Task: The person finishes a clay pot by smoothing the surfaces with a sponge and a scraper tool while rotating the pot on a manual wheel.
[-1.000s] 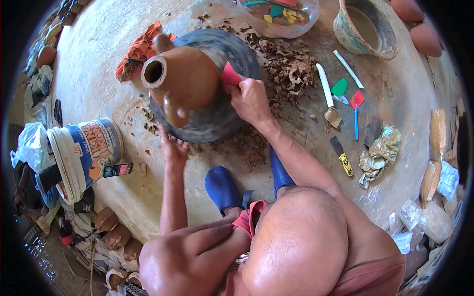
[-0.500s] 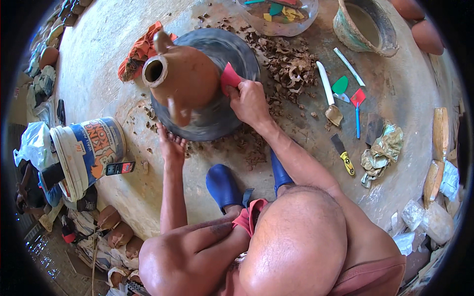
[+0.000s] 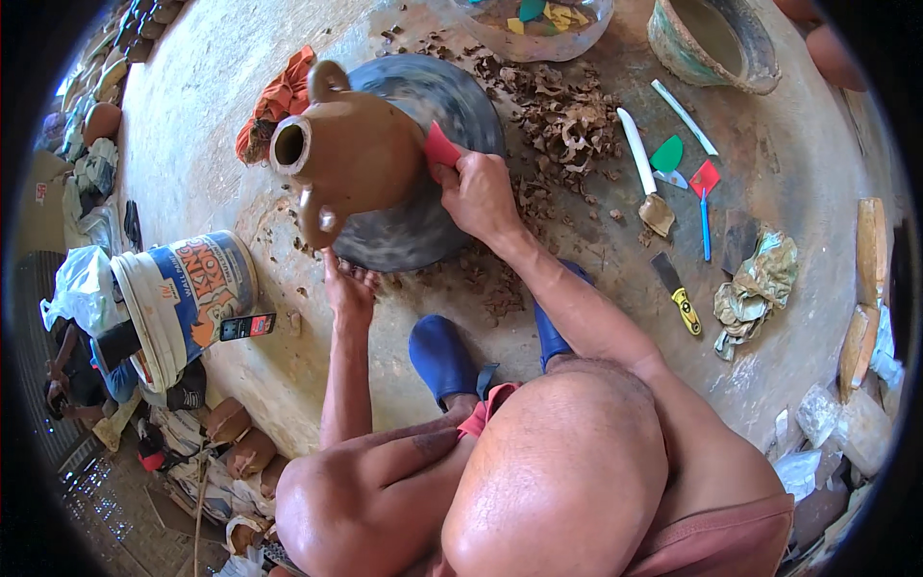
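Note:
A brown clay jug (image 3: 365,149) with two handles and a round neck sits on a dark round turning wheel (image 3: 413,240), whose surface is motion-blurred. My right hand (image 3: 481,197) grips a thin red scraper (image 3: 441,144) against the jug's right side, low near the wheel. At the wheel's near left edge, my left hand (image 3: 348,287) has its fingers apart and holds nothing, fingertips touching or very near the rim. Dark clay shavings (image 3: 567,125) lie heaped to the right of the wheel, with an orange crumpled cloth (image 3: 279,96) at its upper left.
A paint bucket (image 3: 183,303) with a phone (image 3: 246,327) is on the left, a person (image 3: 67,370) beyond. Small tools (image 3: 673,154), a putty knife (image 3: 685,308), crumpled paper (image 3: 755,288) and wooden pieces (image 3: 867,250) lie right. A plastic basin (image 3: 529,43) and pot (image 3: 711,48) stand behind.
The jug's handles have shifted round as it turns on the wheel. My right hand and scraper have moved slightly leftward with the jug's side. The view has shifted slightly.

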The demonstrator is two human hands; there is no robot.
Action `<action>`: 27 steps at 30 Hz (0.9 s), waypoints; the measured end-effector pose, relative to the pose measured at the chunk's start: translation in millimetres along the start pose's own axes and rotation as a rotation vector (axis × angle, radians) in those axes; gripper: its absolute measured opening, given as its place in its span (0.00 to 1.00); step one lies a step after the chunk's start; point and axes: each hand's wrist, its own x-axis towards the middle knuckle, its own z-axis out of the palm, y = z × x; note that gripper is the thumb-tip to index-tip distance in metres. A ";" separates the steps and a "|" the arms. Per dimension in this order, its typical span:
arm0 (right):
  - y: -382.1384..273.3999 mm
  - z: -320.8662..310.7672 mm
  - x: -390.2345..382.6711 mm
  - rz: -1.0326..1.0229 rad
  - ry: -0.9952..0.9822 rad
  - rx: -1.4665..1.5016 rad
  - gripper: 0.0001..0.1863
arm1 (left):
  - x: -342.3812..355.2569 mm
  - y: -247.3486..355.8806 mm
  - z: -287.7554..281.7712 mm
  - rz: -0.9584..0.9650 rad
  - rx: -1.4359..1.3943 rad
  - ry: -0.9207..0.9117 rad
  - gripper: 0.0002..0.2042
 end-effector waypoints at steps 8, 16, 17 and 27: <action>9.2 -11.0 -8.6 0.082 -0.053 -0.055 0.07 | -110.2 -49.1 78.5 -0.603 0.178 -0.435 0.35; 12.3 -5.3 -17.5 0.092 -0.052 -0.019 0.06 | -41.3 6.9 42.1 -0.242 0.171 -0.027 0.35; 9.3 -2.3 -18.8 0.094 -0.045 0.001 0.06 | -28.6 11.4 31.8 -0.247 0.167 -0.018 0.34; 3.6 -8.2 -54.9 0.047 -0.496 -0.051 0.08 | 16.8 15.9 -3.6 -0.196 0.185 0.044 0.30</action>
